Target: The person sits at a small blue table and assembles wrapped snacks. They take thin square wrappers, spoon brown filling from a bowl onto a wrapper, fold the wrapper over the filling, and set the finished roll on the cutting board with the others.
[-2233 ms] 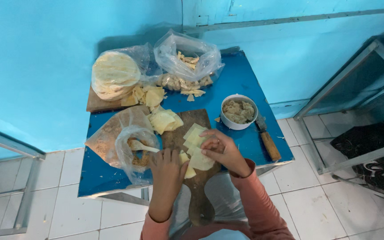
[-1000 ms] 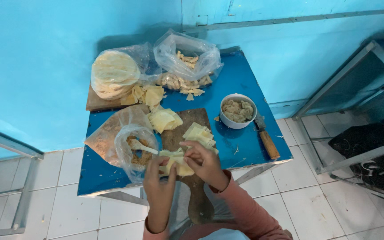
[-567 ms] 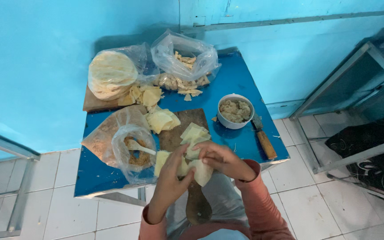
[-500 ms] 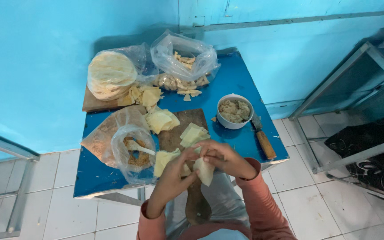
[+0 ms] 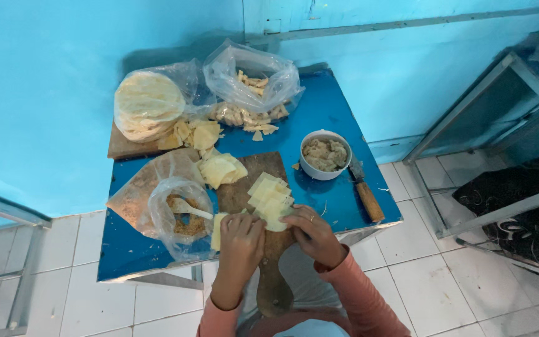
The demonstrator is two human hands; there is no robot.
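Behind both hands (image 5: 276, 234), two clear, apparently open bags (image 5: 254, 78).

I see a white bowl (image 5: 324, 155) of greyish filling on the blue table (image 5: 344, 193), a wooden-handled knife (image 5: 365, 193) just beside it. At the back lie a bagged stack of round flatbreads (image 5: 148, 105) on a brown board (image 5: 126, 147) and a clear bag of dough scraps (image 5: 252, 80). A metal rack (image 5: 488, 125) stands to the right on the white tiled floor (image 5: 432, 281).
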